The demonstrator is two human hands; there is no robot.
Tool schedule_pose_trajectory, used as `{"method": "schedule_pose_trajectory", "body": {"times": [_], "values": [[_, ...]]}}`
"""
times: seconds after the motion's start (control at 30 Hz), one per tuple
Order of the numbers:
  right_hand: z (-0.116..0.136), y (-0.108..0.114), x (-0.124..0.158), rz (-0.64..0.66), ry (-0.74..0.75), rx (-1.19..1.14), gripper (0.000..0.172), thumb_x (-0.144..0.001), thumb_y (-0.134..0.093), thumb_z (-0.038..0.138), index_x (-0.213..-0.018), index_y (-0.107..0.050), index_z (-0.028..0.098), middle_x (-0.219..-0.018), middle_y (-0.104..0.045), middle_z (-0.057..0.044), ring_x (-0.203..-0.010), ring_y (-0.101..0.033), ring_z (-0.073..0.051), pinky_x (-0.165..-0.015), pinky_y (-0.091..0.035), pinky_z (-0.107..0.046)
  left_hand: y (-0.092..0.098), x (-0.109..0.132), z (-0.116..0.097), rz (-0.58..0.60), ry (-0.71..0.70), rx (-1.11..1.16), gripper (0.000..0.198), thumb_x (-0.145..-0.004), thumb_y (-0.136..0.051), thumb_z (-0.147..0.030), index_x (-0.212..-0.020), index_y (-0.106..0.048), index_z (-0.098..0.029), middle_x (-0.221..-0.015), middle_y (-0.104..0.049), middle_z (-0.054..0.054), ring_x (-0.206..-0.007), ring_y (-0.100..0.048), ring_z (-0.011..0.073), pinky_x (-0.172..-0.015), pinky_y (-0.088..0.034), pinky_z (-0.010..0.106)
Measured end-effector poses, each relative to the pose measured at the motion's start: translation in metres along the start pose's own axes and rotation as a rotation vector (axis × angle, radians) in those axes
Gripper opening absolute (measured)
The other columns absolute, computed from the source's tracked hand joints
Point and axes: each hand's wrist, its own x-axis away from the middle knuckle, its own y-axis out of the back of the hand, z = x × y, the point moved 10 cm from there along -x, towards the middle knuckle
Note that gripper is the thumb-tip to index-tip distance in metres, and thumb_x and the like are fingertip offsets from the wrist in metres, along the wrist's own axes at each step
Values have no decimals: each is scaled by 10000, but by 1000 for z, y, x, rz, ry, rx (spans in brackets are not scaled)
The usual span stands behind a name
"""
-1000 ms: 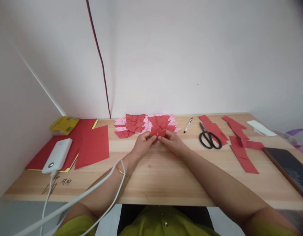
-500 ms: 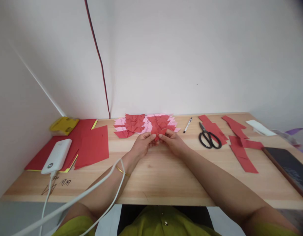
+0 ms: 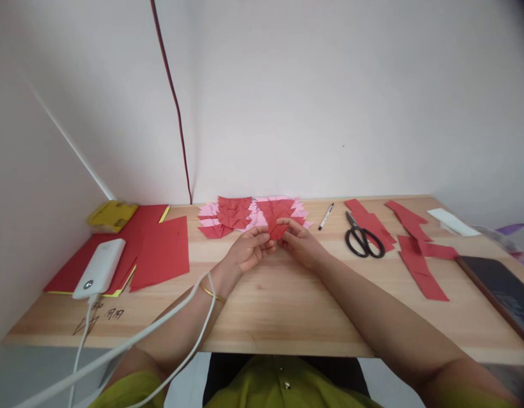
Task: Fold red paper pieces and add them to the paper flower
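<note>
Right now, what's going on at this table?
A person seated at the wooden table pinches a small folded red paper piece between the fingertips of the left hand and the right hand, just above the tabletop. Behind it lies a pile of folded red and pink pieces. Scissors, a pen and red strips lie to the right; red sheets and a white power bank lie to the left.

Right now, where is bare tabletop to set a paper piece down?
Bare wood lies along the near table edge, between the red sheets and the left hand, and between the right hand and the scissors. Both pinch a red piece. Crowded: the folded pile at the back, the red strips at right.
</note>
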Motion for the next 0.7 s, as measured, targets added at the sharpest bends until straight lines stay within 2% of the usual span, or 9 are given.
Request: {"method": "schedule_pose_trajectory", "body": {"times": [0.1, 0.17, 0.3, 0.37, 0.5, 0.7], "values": [[-3, 8, -3, -67, -25, -121, 348, -835, -438, 538, -976, -520, 231, -757, -542, -7, -668, -516, -127, -662, -444, -278, 9, -2, -7, -80, -85, -26, 340, -631, -737, -116, -914, -555, -166, -676, -605, -27, -635, -633, 114, -683, -519, 278], [3, 8, -2, -64, 5, -113, 408, -854, -358, 576, -895, -538, 211, -752, -539, -14, -659, -509, -126, -658, -438, -279, 13, -3, -10, -117, -131, -45, 352, -611, -749, -126, -901, -554, -159, -688, -613, -24, -642, -638, 121, -698, -518, 291], [17, 2, 2, -23, 85, 115, 298, -805, -543, 491, -859, -571, 199, -728, -544, -2, -688, -511, -129, -685, -424, -277, 11, -3, -14, -131, -193, -123, 354, -588, -757, -154, -891, -575, -139, -742, -640, 0, -656, -635, 121, -733, -507, 309], [22, 0, 4, -28, 119, 201, 245, -775, -605, 433, -829, -583, 196, -747, -558, -6, -715, -519, -134, -702, -423, -278, 7, -2, -16, -118, -219, -208, 292, -583, -759, -175, -810, -581, -130, -702, -633, -4, -635, -625, 117, -707, -499, 293], [24, 1, 4, -38, 144, 286, 217, -785, -591, 405, -747, -579, 191, -741, -565, -11, -703, -518, -137, -680, -418, -274, -1, 2, -20, -119, -268, -442, 237, -631, -726, -255, -625, -524, -130, -572, -578, -22, -566, -589, 103, -596, -454, 233], [21, 4, 2, -61, 129, 426, 275, -831, -514, 451, -745, -585, 200, -638, -561, 3, -618, -524, -137, -605, -404, -271, 0, 6, -30, -179, -310, -594, 254, -636, -706, -305, -612, -504, -153, -544, -566, -32, -521, -546, 90, -532, -422, 210]]}}
